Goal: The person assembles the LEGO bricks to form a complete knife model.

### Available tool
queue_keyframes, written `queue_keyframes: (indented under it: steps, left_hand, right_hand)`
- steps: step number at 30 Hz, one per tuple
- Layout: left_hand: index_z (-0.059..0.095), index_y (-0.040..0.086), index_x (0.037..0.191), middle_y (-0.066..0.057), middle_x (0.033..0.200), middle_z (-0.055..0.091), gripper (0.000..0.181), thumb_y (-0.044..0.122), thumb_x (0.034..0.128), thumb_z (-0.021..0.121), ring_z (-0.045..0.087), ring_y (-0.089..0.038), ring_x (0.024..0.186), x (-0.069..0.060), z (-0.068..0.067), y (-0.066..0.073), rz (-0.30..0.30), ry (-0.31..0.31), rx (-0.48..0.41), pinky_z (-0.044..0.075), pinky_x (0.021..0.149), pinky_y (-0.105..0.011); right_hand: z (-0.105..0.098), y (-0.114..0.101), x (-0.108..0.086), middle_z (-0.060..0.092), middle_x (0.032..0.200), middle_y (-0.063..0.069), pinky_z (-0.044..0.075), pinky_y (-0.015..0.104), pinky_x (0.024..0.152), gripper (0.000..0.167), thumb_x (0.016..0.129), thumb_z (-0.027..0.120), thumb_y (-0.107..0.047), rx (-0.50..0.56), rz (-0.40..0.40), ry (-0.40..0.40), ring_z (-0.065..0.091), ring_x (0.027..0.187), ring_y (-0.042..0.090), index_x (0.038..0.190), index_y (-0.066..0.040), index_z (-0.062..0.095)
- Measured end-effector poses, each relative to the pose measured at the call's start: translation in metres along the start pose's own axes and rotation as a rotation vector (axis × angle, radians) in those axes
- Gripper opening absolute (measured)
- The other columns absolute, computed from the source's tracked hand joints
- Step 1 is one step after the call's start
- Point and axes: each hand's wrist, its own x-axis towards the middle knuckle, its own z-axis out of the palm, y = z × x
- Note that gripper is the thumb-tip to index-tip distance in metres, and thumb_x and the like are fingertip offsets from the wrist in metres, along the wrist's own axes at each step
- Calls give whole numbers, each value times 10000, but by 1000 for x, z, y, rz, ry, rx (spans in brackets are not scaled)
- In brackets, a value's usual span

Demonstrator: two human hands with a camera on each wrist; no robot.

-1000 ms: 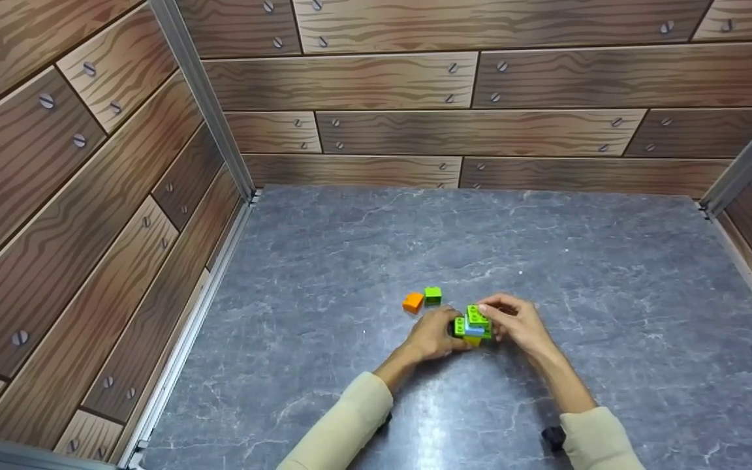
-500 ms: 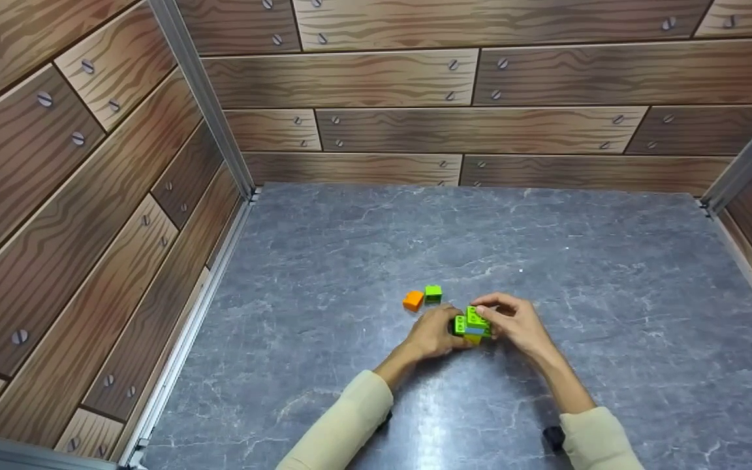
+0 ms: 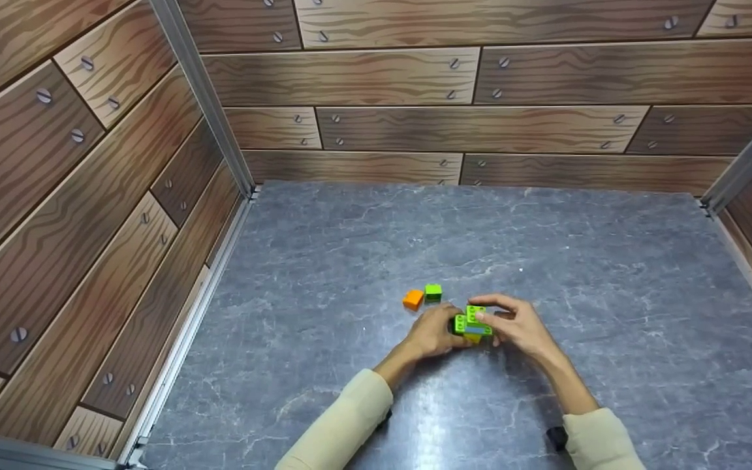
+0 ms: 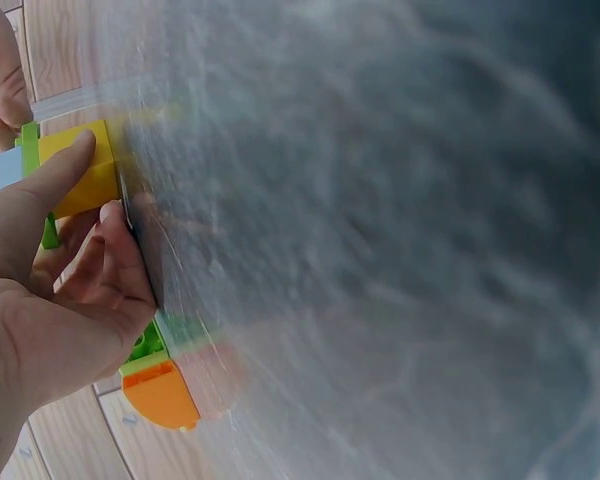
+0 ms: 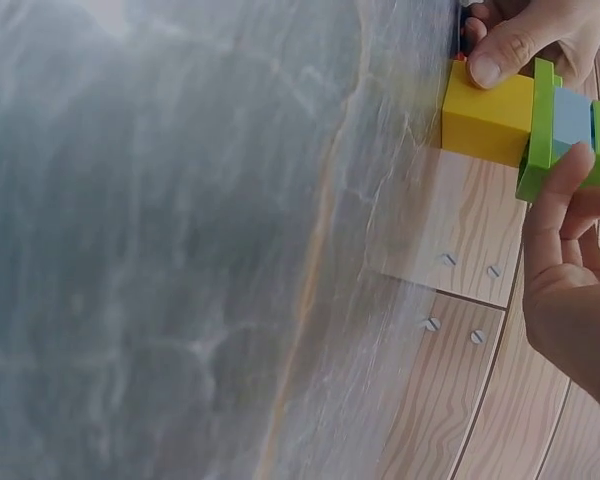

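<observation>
A small stack of toy building bricks stands on the table. At its base is a yellow brick [image 5: 485, 120], then a wider flat green plate [image 3: 459, 324], a light blue brick [image 5: 572, 118] and a green brick [image 3: 474, 313] on top. My left hand [image 3: 431, 331] grips the yellow brick from the left, its thumb along the near side in the left wrist view. On the other side my right hand [image 3: 518, 324] holds the top green brick, thumb on its near right part and fingers behind. The far side of the stack is hidden.
Just beyond my left hand lie a loose orange curved brick [image 3: 413, 299] and a loose green brick [image 3: 433, 292], close together. A grey marbled table [image 3: 350, 248] spreads around the hands. Wood-patterned walls [image 3: 376, 130] with metal corner posts [image 3: 203, 98] enclose it.
The top green brick has turned from a slight slant to sit squarer over the blue one. My right thumb has slid slightly down on it. The left hand keeps its grip.
</observation>
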Motion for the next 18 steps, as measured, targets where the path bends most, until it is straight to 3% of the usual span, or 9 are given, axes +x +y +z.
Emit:
queue_keyframes:
  steps: [5, 18]
  left_hand:
    - [748, 75, 1165, -20, 1099, 698, 432, 284, 821, 904, 655, -142, 1023, -1, 0, 1, -13, -4, -11, 508, 949, -263]
    - [743, 84, 1204, -18, 1137, 703, 451, 284, 830, 896, 651, -139, 1062, 0, 1, 0, -15, -10, 1, 497, 972, -258]
  right_hand:
    - [-1, 1, 0, 730, 1189, 173, 543, 384, 499, 369, 963, 760, -182, 8, -1, -16, 574, 525, 170, 1285, -12, 701]
    - [0, 2, 0, 683, 1249, 250, 564, 416, 500, 385, 966, 755, -160, 16, 7, -14, 614, 555, 166, 1290, 34, 680]
